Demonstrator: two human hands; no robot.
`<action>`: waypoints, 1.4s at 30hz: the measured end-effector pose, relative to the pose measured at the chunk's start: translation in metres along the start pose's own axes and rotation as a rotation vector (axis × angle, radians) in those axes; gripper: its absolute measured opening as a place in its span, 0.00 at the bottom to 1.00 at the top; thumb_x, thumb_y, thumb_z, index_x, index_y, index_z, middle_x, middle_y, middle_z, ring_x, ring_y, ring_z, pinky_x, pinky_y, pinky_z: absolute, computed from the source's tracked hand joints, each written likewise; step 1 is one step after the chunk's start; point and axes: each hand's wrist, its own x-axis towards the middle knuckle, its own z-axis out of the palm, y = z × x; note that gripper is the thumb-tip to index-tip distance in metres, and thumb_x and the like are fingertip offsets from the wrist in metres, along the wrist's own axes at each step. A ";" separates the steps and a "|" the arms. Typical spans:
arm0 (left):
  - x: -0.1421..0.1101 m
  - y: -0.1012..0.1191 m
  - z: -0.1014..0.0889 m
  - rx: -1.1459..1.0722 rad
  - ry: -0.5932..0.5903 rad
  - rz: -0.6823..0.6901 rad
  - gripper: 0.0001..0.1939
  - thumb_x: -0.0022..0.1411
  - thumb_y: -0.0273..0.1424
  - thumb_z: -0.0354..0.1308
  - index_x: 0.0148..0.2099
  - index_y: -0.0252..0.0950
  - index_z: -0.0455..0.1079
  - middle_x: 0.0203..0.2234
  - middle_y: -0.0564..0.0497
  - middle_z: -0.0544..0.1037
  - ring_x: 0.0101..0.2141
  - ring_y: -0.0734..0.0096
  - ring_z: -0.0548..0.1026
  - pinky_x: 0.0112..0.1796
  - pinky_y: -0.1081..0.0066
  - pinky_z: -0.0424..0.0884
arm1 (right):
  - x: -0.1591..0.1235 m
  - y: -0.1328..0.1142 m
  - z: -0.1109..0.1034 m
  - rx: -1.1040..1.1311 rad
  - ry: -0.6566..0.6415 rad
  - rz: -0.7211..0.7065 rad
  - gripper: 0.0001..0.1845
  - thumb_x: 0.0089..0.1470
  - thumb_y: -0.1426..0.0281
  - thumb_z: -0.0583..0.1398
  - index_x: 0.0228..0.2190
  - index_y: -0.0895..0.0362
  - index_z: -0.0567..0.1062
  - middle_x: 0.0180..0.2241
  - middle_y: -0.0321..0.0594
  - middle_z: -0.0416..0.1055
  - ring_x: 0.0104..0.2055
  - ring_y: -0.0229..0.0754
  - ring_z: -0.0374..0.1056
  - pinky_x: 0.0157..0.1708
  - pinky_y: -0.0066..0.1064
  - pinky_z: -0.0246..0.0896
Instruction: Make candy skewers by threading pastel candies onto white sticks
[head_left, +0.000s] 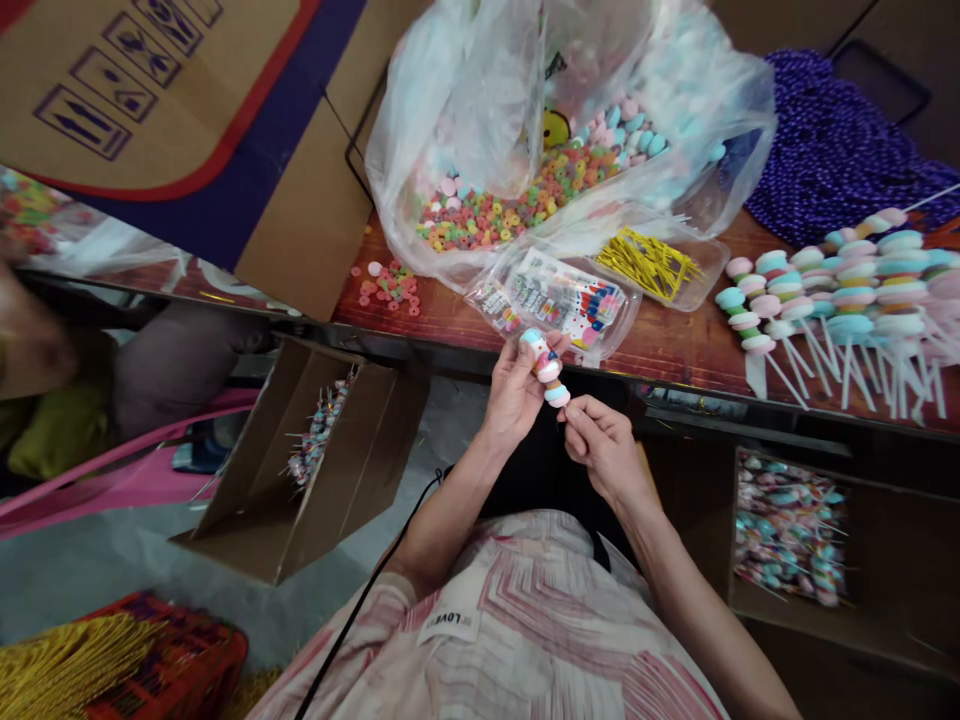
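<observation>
A marshmallow candy skewer [553, 376] in pink, white and blue, with printed colour near its upper end, is held over my lap by the table edge. My left hand [511, 398] wraps its thumb and fingers around the upper part. Against the lower end, my right hand [600, 440] pinches its fingers together; the stick there is mostly hidden. Just beyond my hands sits a clear plastic tray of printed wrappers [562, 300]. Yellow twist ties [649, 262] fill a second clear tray beside it.
Large clear bags hold ring gummies [487, 222] and marshmallows [630, 130]. Stacked candy skewers [855, 290] lie at right, near purple cord [832, 150]. Open cartons hold finished-looking skewers [319, 435] at left and wrapped skewers [787, 530] at right. Another person's leg [180, 365] shows at left.
</observation>
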 end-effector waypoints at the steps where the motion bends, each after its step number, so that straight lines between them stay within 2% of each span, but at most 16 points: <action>1: 0.000 0.000 0.000 0.010 0.007 -0.003 0.12 0.60 0.39 0.67 0.41 0.39 0.72 0.45 0.47 0.81 0.55 0.59 0.76 0.41 0.71 0.73 | 0.000 0.000 0.001 0.068 -0.025 0.042 0.14 0.53 0.59 0.66 0.27 0.57 0.73 0.12 0.24 0.53 0.13 0.26 0.40 0.16 0.24 0.32; 5: -0.001 0.001 0.001 0.022 0.038 -0.013 0.11 0.61 0.39 0.66 0.40 0.38 0.72 0.43 0.47 0.82 0.53 0.60 0.77 0.44 0.68 0.74 | -0.003 -0.001 0.002 0.220 -0.094 0.135 0.14 0.51 0.61 0.68 0.27 0.58 0.73 0.12 0.23 0.53 0.13 0.24 0.40 0.15 0.22 0.33; 12: -0.005 0.000 0.007 -0.020 0.062 -0.015 0.09 0.64 0.37 0.63 0.40 0.37 0.71 0.42 0.47 0.82 0.53 0.60 0.77 0.49 0.65 0.74 | -0.005 0.004 0.001 0.275 -0.096 0.138 0.14 0.52 0.62 0.68 0.27 0.58 0.74 0.12 0.23 0.53 0.12 0.23 0.40 0.15 0.21 0.33; 17: -0.008 0.000 0.010 -0.018 0.070 -0.008 0.09 0.65 0.38 0.62 0.40 0.37 0.72 0.42 0.47 0.82 0.52 0.62 0.78 0.47 0.67 0.74 | -0.008 0.009 0.003 0.346 -0.138 0.175 0.12 0.53 0.64 0.68 0.27 0.58 0.73 0.13 0.22 0.52 0.13 0.23 0.39 0.15 0.20 0.34; 22: -0.009 -0.001 0.006 0.002 0.019 0.014 0.11 0.64 0.39 0.63 0.41 0.37 0.72 0.42 0.47 0.82 0.49 0.63 0.79 0.44 0.69 0.74 | -0.007 0.013 0.005 0.409 -0.163 0.200 0.12 0.52 0.64 0.68 0.27 0.58 0.73 0.12 0.21 0.50 0.13 0.23 0.37 0.14 0.20 0.34; 26: -0.009 -0.004 0.002 0.105 -0.027 0.043 0.12 0.62 0.39 0.65 0.40 0.36 0.72 0.38 0.47 0.82 0.49 0.62 0.80 0.43 0.71 0.72 | -0.004 0.009 0.004 0.312 -0.101 0.143 0.13 0.51 0.63 0.68 0.27 0.58 0.73 0.12 0.22 0.52 0.13 0.24 0.39 0.15 0.21 0.33; 30: -0.008 -0.007 -0.001 0.156 -0.088 0.056 0.13 0.62 0.41 0.65 0.40 0.36 0.71 0.36 0.48 0.82 0.45 0.62 0.81 0.43 0.69 0.73 | 0.001 0.008 0.002 0.105 0.039 -0.014 0.14 0.53 0.59 0.67 0.27 0.57 0.74 0.13 0.25 0.54 0.14 0.26 0.42 0.15 0.24 0.33; 36: -0.012 -0.010 -0.003 0.224 -0.085 0.008 0.16 0.58 0.42 0.67 0.41 0.36 0.71 0.37 0.47 0.82 0.43 0.62 0.82 0.43 0.68 0.74 | 0.007 0.011 0.010 -0.215 0.174 -0.242 0.13 0.60 0.60 0.61 0.28 0.55 0.74 0.15 0.28 0.59 0.17 0.31 0.49 0.18 0.26 0.43; 39: -0.014 -0.008 -0.003 0.238 -0.080 -0.010 0.17 0.57 0.42 0.68 0.42 0.36 0.72 0.35 0.47 0.82 0.42 0.62 0.82 0.45 0.67 0.74 | 0.009 0.008 0.017 -0.275 0.214 -0.276 0.15 0.60 0.59 0.60 0.26 0.55 0.72 0.16 0.29 0.61 0.18 0.31 0.51 0.19 0.27 0.45; 42: -0.012 -0.002 -0.003 0.240 -0.073 -0.038 0.17 0.57 0.42 0.68 0.41 0.35 0.72 0.35 0.46 0.83 0.43 0.60 0.82 0.46 0.65 0.74 | 0.009 0.004 0.017 -0.266 0.187 -0.239 0.16 0.60 0.58 0.60 0.26 0.55 0.71 0.17 0.29 0.62 0.17 0.31 0.50 0.18 0.26 0.44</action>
